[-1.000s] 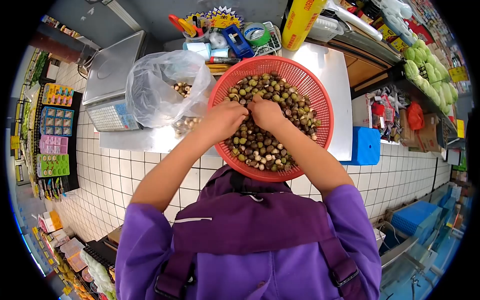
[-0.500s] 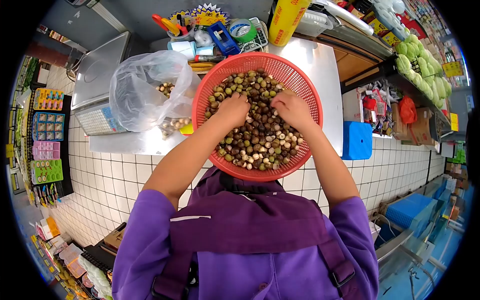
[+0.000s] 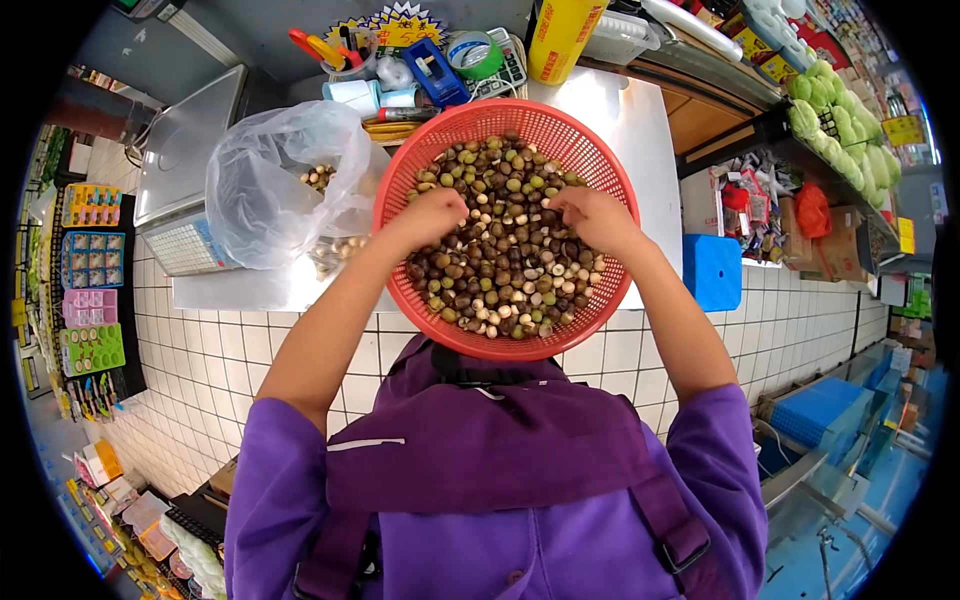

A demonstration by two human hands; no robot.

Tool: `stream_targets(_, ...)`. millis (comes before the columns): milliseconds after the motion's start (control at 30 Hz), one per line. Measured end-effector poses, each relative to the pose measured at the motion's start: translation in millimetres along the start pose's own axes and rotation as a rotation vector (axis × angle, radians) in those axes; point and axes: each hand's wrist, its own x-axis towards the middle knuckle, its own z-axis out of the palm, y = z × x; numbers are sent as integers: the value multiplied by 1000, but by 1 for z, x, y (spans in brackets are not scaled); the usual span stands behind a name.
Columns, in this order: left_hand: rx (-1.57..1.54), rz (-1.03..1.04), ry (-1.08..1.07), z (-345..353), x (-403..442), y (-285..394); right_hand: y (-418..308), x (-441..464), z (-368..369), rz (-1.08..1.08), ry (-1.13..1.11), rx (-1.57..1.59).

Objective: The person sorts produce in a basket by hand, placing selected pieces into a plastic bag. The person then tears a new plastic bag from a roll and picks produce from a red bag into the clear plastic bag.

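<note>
A red plastic colander basket (image 3: 590,120) holds a heap of small round seeds (image 3: 510,250), brown, green and cream, that look like lotus seeds. Over the left side of the heap is my left hand (image 3: 437,216), its fingers curled in; what they hold, if anything, is hidden. My right hand (image 3: 592,216) is over the right side, thumb and fingers drawn together in a pinch, with any held seed too small to make out. Left of the basket, a clear plastic bag (image 3: 265,190) stands open with pale seeds (image 3: 320,178) inside.
The metal table (image 3: 640,150) carries a scale (image 3: 190,170) at left. Behind the basket are a blue tape dispenser (image 3: 437,72), green tape (image 3: 482,58), a calculator (image 3: 510,65) and a yellow roll (image 3: 565,40). A blue stool (image 3: 712,272) stands at right.
My left hand has moved left and lifted out from among the seeds. The right hand has shifted slightly right, fingers still drawn in. The view has shifted a little.
</note>
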Motion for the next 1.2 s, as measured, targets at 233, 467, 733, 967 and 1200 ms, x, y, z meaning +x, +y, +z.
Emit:
stream_targets(233,1003,234,-12,37,25,15,-5,-2,4,-24,127,-35)
stream_targets(467,979,132,-234,22,5,28,-12,13,44,-12,-66,-555)
stream_targets(733,968,200,-213,14,4,18,-17,4,35,-14,-187,-587)
stream_targets(967,667,298,-17,21,17,16,-10,-3,9,-2,-244,-423)
stream_targets(1200,717,368,132,53,31,16,-12,22,28,10,19,-496)
